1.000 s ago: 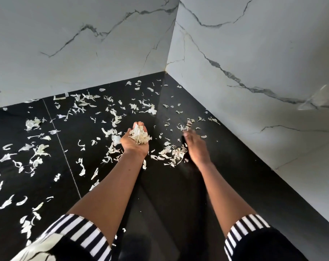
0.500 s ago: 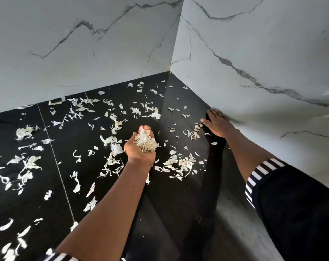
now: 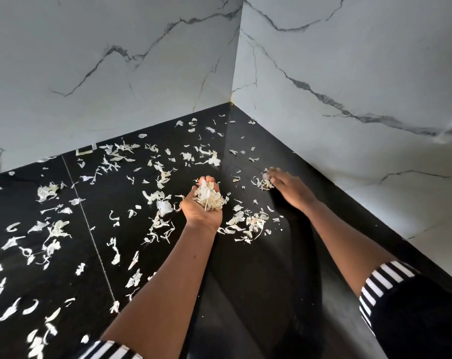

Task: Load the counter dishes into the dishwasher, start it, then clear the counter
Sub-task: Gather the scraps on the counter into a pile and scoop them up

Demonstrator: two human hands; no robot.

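Black counter (image 3: 245,281) in a marble corner, my left hand (image 3: 199,216) palm up, fingers cupped round peels (image 3: 209,198), more strewn about, my right hand (image 3: 289,187) blurred, fingers' pose untellable.

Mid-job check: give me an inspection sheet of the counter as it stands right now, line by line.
Surface: black counter, glossy, with a thin seam on its left part.
Job's things: white scraps strewn over most of the counter; no dishes in view.
Clutter: nothing seen besides the scraps.
Grippers: left hand cupped palm up, holding a pile of scraps; right hand blurred, fingertips at a small cluster near the right wall, grip cannot be told.
Cables: nothing seen.
Surroundings: marble-look walls meeting in a corner; striped sleeves on both arms.
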